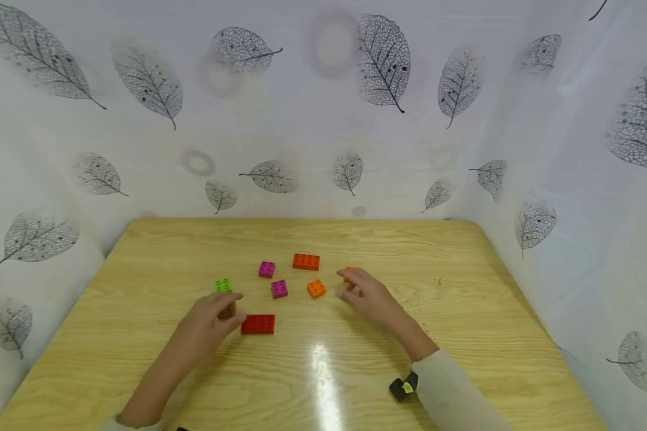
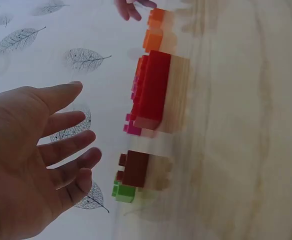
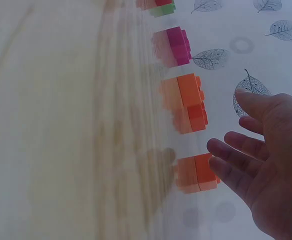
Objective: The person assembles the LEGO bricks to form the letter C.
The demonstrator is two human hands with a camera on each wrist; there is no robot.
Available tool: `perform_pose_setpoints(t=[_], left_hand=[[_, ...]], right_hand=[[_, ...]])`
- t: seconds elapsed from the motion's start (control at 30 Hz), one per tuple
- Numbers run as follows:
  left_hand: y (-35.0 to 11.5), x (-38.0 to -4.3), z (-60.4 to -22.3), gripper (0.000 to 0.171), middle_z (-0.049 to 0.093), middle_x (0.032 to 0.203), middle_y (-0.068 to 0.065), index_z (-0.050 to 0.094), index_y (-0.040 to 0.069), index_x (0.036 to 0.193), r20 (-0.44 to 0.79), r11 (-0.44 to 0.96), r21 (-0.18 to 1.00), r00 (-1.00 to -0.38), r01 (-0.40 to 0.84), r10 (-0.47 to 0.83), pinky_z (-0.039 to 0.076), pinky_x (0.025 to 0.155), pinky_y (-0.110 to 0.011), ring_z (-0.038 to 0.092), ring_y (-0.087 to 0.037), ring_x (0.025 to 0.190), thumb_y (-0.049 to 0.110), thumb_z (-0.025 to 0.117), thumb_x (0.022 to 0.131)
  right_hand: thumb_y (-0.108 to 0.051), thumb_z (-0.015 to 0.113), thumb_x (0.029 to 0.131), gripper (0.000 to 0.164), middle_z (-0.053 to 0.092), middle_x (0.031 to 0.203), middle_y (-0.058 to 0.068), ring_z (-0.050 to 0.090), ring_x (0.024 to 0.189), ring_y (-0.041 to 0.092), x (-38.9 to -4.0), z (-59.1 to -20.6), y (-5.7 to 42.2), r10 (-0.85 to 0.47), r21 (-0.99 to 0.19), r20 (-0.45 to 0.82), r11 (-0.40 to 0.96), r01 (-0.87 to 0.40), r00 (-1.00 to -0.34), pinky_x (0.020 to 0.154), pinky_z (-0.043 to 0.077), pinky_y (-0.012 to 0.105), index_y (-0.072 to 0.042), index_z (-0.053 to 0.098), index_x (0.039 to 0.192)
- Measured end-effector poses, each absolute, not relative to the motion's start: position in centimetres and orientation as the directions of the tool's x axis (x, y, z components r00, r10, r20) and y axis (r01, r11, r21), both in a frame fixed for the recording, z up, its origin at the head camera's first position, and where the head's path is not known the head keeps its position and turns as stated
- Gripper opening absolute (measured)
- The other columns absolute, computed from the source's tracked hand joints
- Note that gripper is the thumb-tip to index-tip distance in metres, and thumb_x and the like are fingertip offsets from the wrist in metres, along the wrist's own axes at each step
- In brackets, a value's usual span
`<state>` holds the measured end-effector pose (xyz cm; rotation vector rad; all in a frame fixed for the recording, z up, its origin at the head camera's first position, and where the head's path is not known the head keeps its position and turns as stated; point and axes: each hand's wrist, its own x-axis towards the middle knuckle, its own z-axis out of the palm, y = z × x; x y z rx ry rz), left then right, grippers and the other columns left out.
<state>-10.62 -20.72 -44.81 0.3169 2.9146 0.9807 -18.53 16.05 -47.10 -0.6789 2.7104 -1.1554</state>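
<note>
My left hand (image 1: 207, 323) hovers over the left group of toy building bricks, its fingers loosely spread and holding nothing. Below its fingertips a brown brick (image 1: 227, 312) is partly covered; the left wrist view shows this brown brick (image 2: 136, 169) apart from the hand. Beside the thumb lies a long red brick (image 1: 258, 324), and just behind the fingers sits a light green brick (image 1: 223, 284). My right hand (image 1: 371, 299), also with relaxed fingers and nothing in its grasp, is close to an orange brick (image 3: 205, 170). Whether its fingertips touch that brick cannot be told.
Between the hands lie two magenta bricks (image 1: 266, 269), a small orange brick (image 1: 316, 288) and a longer orange-red brick (image 1: 306, 261). They rest on a wooden table (image 1: 410, 251). A white leaf-patterned curtain (image 1: 302, 120) hangs behind and at both sides.
</note>
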Motion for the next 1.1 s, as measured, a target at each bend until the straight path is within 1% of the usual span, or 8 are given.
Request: perform_pose_setpoints(t=[0.07, 0.1, 0.3, 0.4, 0.53, 0.77, 0.93, 1.1], left_hand=[[-20.8, -10.3, -45.0, 0.048, 0.064, 0.118, 0.001, 0.058, 0.014, 0.140, -0.019, 0.762, 0.631, -0.979, 0.146, 0.204, 0.051, 0.090, -0.045, 0.058, -0.019, 0.109, 0.043, 0.060, 0.101], [-20.9, -10.2, -45.0, 0.048, 0.063, 0.119, 0.002, 0.058, 0.015, 0.140, -0.043, 0.753, 0.646, -0.980, 0.123, 0.196, 0.052, 0.089, -0.043, 0.058, -0.017, 0.107, 0.043, 0.059, 0.101], [-20.6, -9.8, -45.7, 0.051, 0.057, 0.140, -0.004, 0.059, 0.017, 0.139, -0.125, 0.730, 0.681, -0.975, 0.050, 0.184, 0.050, 0.081, -0.034, 0.058, -0.013, 0.100, 0.047, 0.061, 0.098], [-20.5, -9.6, -46.2, 0.050, 0.054, 0.144, -0.006, 0.059, 0.018, 0.139, -0.135, 0.744, 0.667, -0.975, 0.043, 0.178, 0.051, 0.083, -0.037, 0.059, -0.014, 0.102, 0.046, 0.063, 0.098], [-20.4, -9.4, -46.5, 0.050, 0.055, 0.143, -0.006, 0.057, 0.019, 0.140, -0.134, 0.767, 0.641, -0.976, 0.045, 0.169, 0.052, 0.086, -0.042, 0.059, -0.015, 0.103, 0.044, 0.065, 0.097], [-20.3, -9.6, -47.1, 0.050, 0.057, 0.140, -0.003, 0.055, 0.020, 0.143, -0.124, 0.775, 0.630, -0.978, 0.054, 0.169, 0.046, 0.075, -0.033, 0.054, -0.010, 0.087, 0.041, 0.066, 0.098], [-20.1, -9.8, -47.2, 0.049, 0.056, 0.142, -0.003, 0.055, 0.020, 0.143, -0.125, 0.768, 0.638, -0.977, 0.055, 0.174, 0.048, 0.078, -0.035, 0.054, -0.011, 0.090, 0.037, 0.066, 0.098], [-19.8, -9.9, -47.1, 0.048, 0.057, 0.143, -0.007, 0.057, 0.019, 0.142, -0.128, 0.774, 0.632, -0.979, 0.041, 0.156, 0.052, 0.089, -0.048, 0.059, -0.016, 0.102, 0.036, 0.066, 0.098]], right_hand=[[-0.039, 0.060, 0.102, 0.052, 0.057, 0.139, 0.003, 0.061, 0.104, 0.012, -18.6, -47.2, 15.7, -0.463, -0.726, 0.058, 0.589, -0.355, -0.885, 0.084, 0.053, 0.036, -0.014, 0.051, 0.147], [-0.036, 0.061, 0.102, 0.051, 0.057, 0.139, 0.002, 0.061, 0.103, 0.012, -18.6, -47.3, 15.6, -0.470, -0.736, 0.049, 0.579, -0.350, -0.881, 0.084, 0.053, 0.036, -0.015, 0.051, 0.147], [-0.030, 0.062, 0.102, 0.052, 0.054, 0.142, 0.002, 0.062, 0.104, 0.014, -19.3, -47.6, 14.6, -0.522, -0.760, 0.001, 0.554, -0.340, -0.853, 0.087, 0.054, 0.034, -0.014, 0.049, 0.149], [-0.027, 0.062, 0.102, 0.051, 0.054, 0.141, 0.001, 0.062, 0.104, 0.013, -19.6, -47.8, 14.1, -0.539, -0.746, -0.011, 0.565, -0.352, -0.842, 0.088, 0.053, 0.033, -0.015, 0.049, 0.149], [-0.022, 0.063, 0.101, 0.050, 0.052, 0.144, 0.001, 0.061, 0.104, 0.013, -19.9, -47.8, 13.4, -0.545, -0.744, -0.028, 0.571, -0.347, -0.838, 0.088, 0.053, 0.033, -0.015, 0.049, 0.149], [-0.016, 0.064, 0.100, 0.050, 0.052, 0.142, 0.001, 0.059, 0.099, 0.011, -20.5, -47.7, 12.8, -0.544, -0.722, -0.047, 0.598, -0.348, -0.837, 0.086, 0.052, 0.032, -0.015, 0.050, 0.148], [-0.015, 0.065, 0.100, 0.050, 0.053, 0.142, 0.003, 0.059, 0.098, 0.011, -20.8, -47.8, 12.5, -0.559, -0.713, -0.046, 0.599, -0.365, -0.828, 0.086, 0.052, 0.031, -0.013, 0.051, 0.148], [-0.017, 0.066, 0.099, 0.050, 0.054, 0.141, 0.003, 0.056, 0.097, 0.013, -21.0, -47.9, 12.3, -0.567, -0.700, -0.035, 0.602, -0.385, -0.823, 0.087, 0.050, 0.034, -0.011, 0.052, 0.146]])
